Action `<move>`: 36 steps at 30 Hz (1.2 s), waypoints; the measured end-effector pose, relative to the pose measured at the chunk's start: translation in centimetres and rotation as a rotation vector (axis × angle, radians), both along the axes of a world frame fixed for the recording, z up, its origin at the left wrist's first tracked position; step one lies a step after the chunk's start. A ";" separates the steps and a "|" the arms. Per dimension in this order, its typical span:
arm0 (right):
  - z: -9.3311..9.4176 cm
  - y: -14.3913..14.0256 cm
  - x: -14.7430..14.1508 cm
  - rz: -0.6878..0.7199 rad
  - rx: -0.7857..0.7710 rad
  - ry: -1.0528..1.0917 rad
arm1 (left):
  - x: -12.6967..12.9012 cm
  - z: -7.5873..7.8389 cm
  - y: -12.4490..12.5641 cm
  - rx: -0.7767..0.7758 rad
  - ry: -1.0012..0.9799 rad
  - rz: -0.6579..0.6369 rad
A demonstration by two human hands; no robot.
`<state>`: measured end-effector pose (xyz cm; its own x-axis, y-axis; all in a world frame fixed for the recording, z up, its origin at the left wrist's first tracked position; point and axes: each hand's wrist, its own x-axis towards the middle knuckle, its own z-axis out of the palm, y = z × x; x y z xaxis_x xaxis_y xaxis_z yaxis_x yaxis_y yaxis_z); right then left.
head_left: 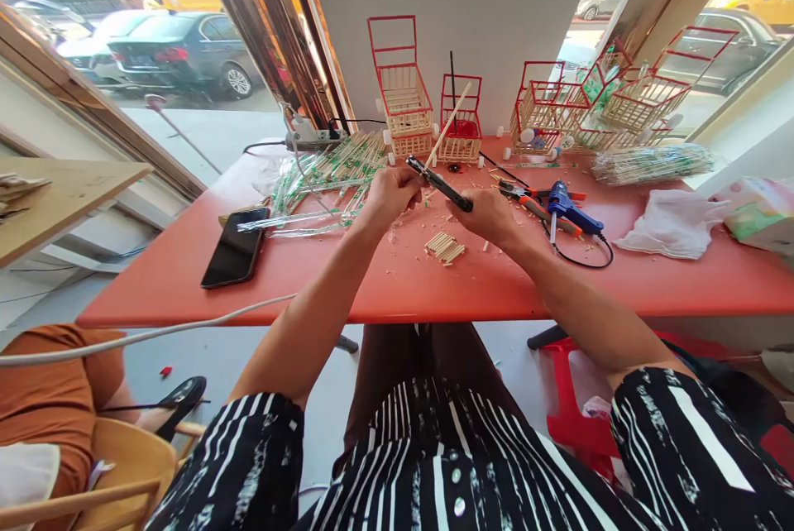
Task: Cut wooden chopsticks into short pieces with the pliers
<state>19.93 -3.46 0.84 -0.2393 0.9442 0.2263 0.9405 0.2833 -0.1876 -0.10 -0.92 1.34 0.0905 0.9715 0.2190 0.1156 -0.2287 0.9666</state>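
Note:
My left hand [392,190] pinches a thin wooden stick [449,125] that slants up and to the right. The fingers of my right hand [489,215] are closed around the handle of a black cutting tool [444,185], whose tip meets the stick's lower end beside my left fingers. Both hands hover over the red table [347,283]. Below them lies a small pile of short cut stick pieces [444,246] among wood crumbs.
A black phone [235,247] lies at the left, wrapped sticks [328,171] behind it. A blue glue gun [569,208] and orange-handled pliers [528,198] lie right of my hands. Small red-framed stick carts [403,97] line the far edge. Another person's orange-clad leg [50,382] is at lower left.

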 end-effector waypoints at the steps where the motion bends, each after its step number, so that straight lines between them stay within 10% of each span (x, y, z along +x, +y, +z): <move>1: 0.6 0.2 0.0 -0.027 0.011 0.006 | 0.2 0.5 0.6 0.006 -0.005 0.002; 7: 2.9 1.7 0.1 -0.076 0.047 -0.023 | 1.0 0.0 2.5 0.092 -0.193 -0.027; 16: -0.6 2.4 2.0 0.014 -0.152 -0.039 | 1.0 -4.7 1.3 -0.022 -0.146 -0.021; 36: -0.8 1.5 2.7 0.076 -0.214 0.051 | 0.9 -3.3 -0.6 -0.108 -0.204 -0.097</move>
